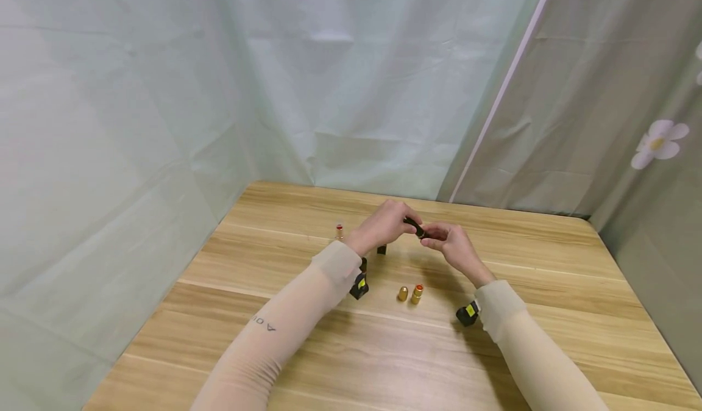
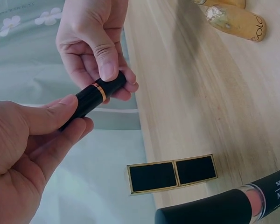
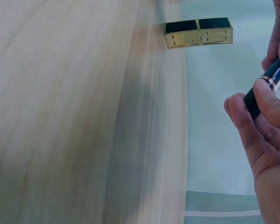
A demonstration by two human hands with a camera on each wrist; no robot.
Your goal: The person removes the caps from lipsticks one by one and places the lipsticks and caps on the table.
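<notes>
Black lipstick (image 2: pixel 94 97) with gold band: held above the table (image 1: pixel 493 362) between both hands. Left hand (image 1: pixel 384 225) pinches one end with thumb and fingers; right hand (image 1: pixel 452 246) pinches the other. Square black case (image 2: pixel 171 174): standing on the table just below the hands. Two gold tubes (image 1: pixel 410 293): nearer the body.

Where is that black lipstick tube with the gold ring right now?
The black lipstick tube is held in the air between the left hand and right hand, above the far middle of the wooden table, beyond two gold lipsticks.
</notes>
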